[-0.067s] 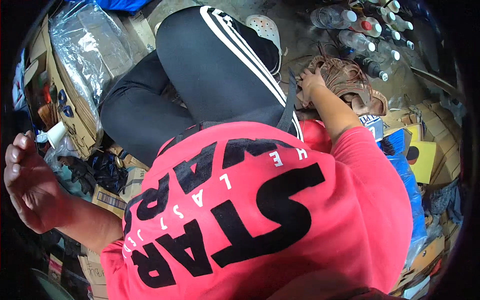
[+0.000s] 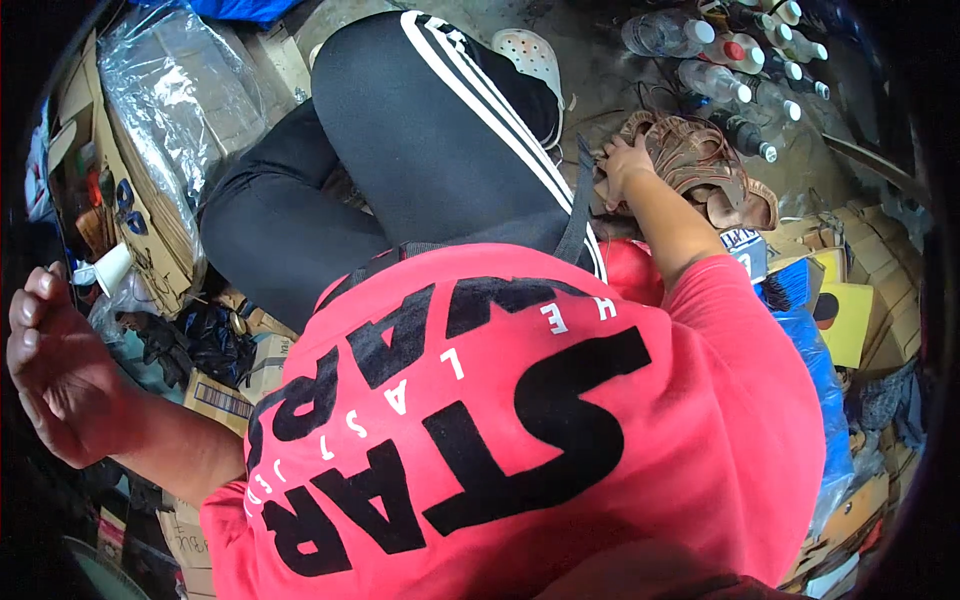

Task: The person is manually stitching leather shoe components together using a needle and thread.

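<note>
At the far left, my left hand [image 2: 62, 370] is raised with its palm showing and its fingers extended, holding nothing. A white cup-like object [image 2: 112, 268] lies just beyond it. My right hand [image 2: 627, 163] reaches to the upper right and rests on a bundle of brown, leather-like pieces [image 2: 690, 150] on the floor. Its fingers are spread over the bundle's left end. Thin dark reddish cords run over these pieces; I cannot tell exactly what they are. A black strap [image 2: 577, 210] hangs beside my right forearm.
Several plastic bottles [image 2: 660, 35] stand or lie beyond the brown bundle. Flattened cardboard [image 2: 150, 215] and clear plastic sheeting [image 2: 190, 90] lie at the left. Nearer on the right are a blue brush [image 2: 785, 283], a yellow card [image 2: 845, 320] and blue plastic [image 2: 815, 390].
</note>
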`<action>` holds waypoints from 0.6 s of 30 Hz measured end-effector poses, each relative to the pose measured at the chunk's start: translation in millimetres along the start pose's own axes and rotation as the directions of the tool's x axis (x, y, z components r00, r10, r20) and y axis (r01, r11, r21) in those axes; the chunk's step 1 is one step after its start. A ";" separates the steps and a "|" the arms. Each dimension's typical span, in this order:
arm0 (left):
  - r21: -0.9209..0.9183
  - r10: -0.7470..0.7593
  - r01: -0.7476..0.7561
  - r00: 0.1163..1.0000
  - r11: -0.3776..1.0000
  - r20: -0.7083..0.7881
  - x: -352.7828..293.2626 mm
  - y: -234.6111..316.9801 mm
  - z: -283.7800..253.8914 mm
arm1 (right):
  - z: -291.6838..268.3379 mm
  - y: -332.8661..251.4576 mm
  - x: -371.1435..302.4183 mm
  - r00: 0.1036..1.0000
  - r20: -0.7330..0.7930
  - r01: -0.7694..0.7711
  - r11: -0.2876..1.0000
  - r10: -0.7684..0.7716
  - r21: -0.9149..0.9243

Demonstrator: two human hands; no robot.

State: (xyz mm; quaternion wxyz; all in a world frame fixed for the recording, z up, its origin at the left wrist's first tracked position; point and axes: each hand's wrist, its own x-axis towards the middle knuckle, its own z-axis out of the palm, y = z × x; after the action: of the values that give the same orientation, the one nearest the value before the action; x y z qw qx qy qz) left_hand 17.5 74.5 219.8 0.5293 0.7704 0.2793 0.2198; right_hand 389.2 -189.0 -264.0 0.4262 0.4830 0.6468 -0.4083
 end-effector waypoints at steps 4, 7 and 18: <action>0.048 0.117 -0.116 0.993 0.992 -0.024 28.5 -6.6 41.3 | -5.0 0.6 -3.3 0.998 -0.032 -0.058 0.995 0.061 0.087; 0.115 0.024 0.046 0.839 0.992 -0.544 18.2 -0.7 57.7 | -7.8 -4.5 -2.2 0.993 -0.068 -0.078 0.976 0.093 0.205; 0.022 0.114 -0.115 0.993 0.993 0.031 13.7 -14.4 20.7 | 111.0 160.6 -103.9 -0.007 -0.240 -0.305 0.226 0.971 0.925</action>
State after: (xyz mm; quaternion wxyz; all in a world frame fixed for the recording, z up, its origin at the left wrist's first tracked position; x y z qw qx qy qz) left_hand 38.0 73.3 199.8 0.5108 0.7946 0.2292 0.2350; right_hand 580.5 -290.0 -218.1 -0.0053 0.9767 0.2136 -0.0183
